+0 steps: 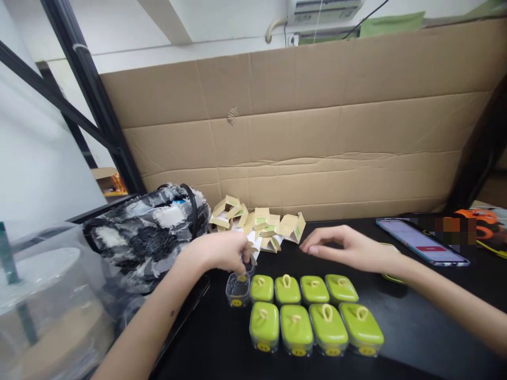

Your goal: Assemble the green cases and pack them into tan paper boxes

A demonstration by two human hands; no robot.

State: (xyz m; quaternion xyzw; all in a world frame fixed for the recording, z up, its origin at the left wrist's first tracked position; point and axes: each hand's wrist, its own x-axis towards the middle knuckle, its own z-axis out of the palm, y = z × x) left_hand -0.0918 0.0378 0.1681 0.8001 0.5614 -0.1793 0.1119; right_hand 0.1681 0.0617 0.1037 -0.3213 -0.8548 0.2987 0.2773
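Eight green-lidded tubs (296, 327) stand upright at five o'clock in view, two neat rows of four, every glossy lid (264, 319) on, pale loops (327, 313) up top! And towards their ten o'clock, a lidless clear tub (237, 289), yellow sticker (236, 303) facing six; a second tub (251, 268), partly hidden, just beyond.

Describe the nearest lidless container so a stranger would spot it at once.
On the black table, find two rows of green-lidded containers. Off their left end, by the left hand, sits a clear container with a yellow label. Unlike them it is lidless, and it stands nearer the camera than the clear box partly hidden behind it.
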